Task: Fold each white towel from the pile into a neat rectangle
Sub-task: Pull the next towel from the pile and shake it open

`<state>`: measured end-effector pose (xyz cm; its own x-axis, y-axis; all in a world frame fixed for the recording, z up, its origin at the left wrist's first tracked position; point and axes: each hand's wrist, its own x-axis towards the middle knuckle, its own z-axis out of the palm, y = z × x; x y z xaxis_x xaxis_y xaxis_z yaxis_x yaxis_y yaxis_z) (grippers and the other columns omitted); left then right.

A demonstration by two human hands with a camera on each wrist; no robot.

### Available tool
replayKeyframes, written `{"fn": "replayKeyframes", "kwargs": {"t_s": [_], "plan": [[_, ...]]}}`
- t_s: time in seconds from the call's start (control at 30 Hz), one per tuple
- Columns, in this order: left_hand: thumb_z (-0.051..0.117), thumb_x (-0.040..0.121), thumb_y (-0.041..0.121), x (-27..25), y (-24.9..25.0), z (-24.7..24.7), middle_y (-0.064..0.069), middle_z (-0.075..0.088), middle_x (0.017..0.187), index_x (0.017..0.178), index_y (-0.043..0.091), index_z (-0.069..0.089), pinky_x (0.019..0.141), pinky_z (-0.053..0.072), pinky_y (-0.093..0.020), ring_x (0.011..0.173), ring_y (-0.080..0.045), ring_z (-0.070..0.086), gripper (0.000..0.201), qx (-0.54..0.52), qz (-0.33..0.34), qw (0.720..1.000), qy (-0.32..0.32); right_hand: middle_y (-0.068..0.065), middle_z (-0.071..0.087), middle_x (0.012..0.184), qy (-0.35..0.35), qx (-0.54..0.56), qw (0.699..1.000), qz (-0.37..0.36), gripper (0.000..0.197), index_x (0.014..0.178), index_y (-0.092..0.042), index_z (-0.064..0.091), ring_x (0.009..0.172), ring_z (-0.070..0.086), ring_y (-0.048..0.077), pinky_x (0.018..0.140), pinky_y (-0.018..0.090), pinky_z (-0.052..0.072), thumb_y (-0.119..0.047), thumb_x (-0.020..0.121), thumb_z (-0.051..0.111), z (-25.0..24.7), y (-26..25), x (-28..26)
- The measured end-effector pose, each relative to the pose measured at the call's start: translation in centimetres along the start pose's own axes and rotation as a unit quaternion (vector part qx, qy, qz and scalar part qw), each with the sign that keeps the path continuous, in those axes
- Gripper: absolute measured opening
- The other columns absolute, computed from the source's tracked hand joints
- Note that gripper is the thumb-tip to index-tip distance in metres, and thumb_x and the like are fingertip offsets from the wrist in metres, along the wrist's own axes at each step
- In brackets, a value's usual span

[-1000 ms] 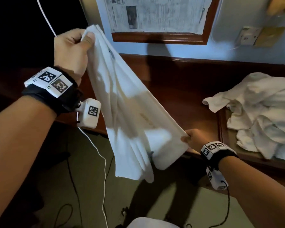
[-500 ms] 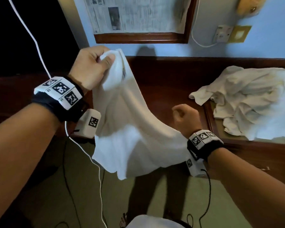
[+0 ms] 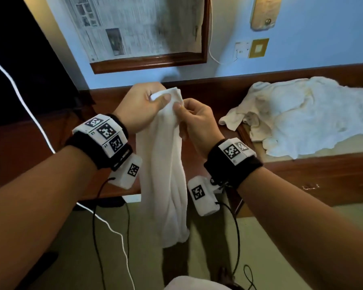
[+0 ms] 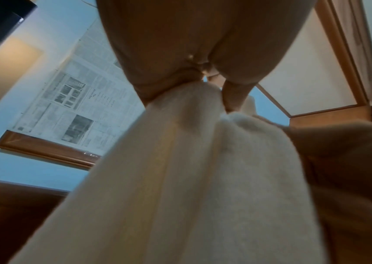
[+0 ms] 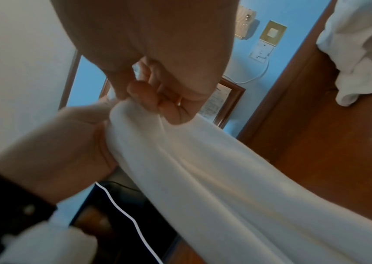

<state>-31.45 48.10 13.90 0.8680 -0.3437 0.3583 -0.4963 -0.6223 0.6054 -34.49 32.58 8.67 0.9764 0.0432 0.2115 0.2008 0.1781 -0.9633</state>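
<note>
The left hand (image 3: 142, 108) pinches the top edge of a soft white cotton towel (image 3: 164, 181), which hangs in the air in front of the dark wooden counter (image 3: 199, 91), and the right hand (image 3: 194, 120) pinches the same edge just beside it. This looks like an early lengthwise fold, with both grips closed on cloth. Next, the hands probably need to level the corners and lay it flat, away from the crumpled white towel pile (image 3: 308, 114).
</note>
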Motion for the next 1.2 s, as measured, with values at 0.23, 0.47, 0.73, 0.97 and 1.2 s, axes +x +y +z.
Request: {"fn": "replayKeyframes", "kwargs": {"t_s": [0.23, 0.47, 0.73, 0.97, 1.2], "plan": [[0.054, 0.103, 0.034, 0.6, -1.4, -2.0, 0.0, 0.057, 0.076, 0.082, 0.017, 0.063, 0.063, 0.037, -0.023, 0.068, -0.009, 0.05, 0.029, 0.024, 0.024, 0.998, 0.048, 0.006, 0.075, 0.089, -0.131, -0.205, 0.957, 0.159, 0.029, 0.102, -0.001, 0.07, 0.07, 0.067, 0.005, 0.07, 0.029, 0.06, -0.027, 0.092, 0.068, -4.3, 7.7, -5.4], [0.056, 0.1, 0.028, 0.5, -3.9, -3.5, 0.009, 0.052, 0.068, 0.083, 0.014, 0.062, 0.057, 0.037, -0.018, 0.059, 0.001, 0.047, 0.022, 0.01, -0.01, 0.997, 0.074, 0.006, 0.067, 0.073, -0.034, -0.418, 0.864, 0.279, 0.027, 0.075, -0.011, 0.068, 0.069, 0.064, 0.022, 0.069, 0.035, 0.05, -0.032, 0.093, 0.067, -16.9, 13.8, -10.7], [0.058, 0.093, 0.041, 0.9, -4.9, -4.0, 0.002, 0.055, 0.066, 0.074, 0.026, 0.059, 0.055, 0.037, -0.026, 0.057, -0.011, 0.047, 0.024, -0.089, -0.049, 0.989, 0.11, 0.016, 0.071, 0.107, 0.1, -0.568, 0.696, 0.427, 0.023, 0.114, -0.011, 0.071, 0.101, 0.065, 0.034, 0.076, 0.029, 0.047, -0.016, 0.095, 0.061, -23.9, 14.2, -15.4], [0.058, 0.101, 0.023, 0.9, -1.6, 1.3, 0.015, 0.06, 0.066, 0.077, 0.021, 0.061, 0.057, 0.039, -0.011, 0.059, 0.005, 0.049, 0.024, -0.076, -0.002, 0.997, -0.017, 0.009, 0.064, 0.126, 0.087, -0.515, 0.834, 0.18, 0.034, 0.121, -0.011, 0.067, 0.118, 0.059, 0.026, 0.097, 0.028, 0.043, -0.011, 0.087, 0.063, -16.0, 9.9, -6.4], [0.057, 0.102, 0.023, 1.3, 0.4, 4.5, -0.017, 0.066, 0.091, 0.094, 0.014, 0.068, 0.075, 0.053, -0.042, 0.082, -0.029, 0.063, 0.016, -0.087, -0.006, 0.994, -0.067, 0.004, 0.07, 0.11, -0.063, -0.204, 0.976, -0.037, 0.026, 0.117, -0.013, 0.065, 0.104, 0.067, 0.016, 0.092, 0.034, 0.054, -0.015, 0.092, 0.069, -6.9, -0.4, 2.0]]}}
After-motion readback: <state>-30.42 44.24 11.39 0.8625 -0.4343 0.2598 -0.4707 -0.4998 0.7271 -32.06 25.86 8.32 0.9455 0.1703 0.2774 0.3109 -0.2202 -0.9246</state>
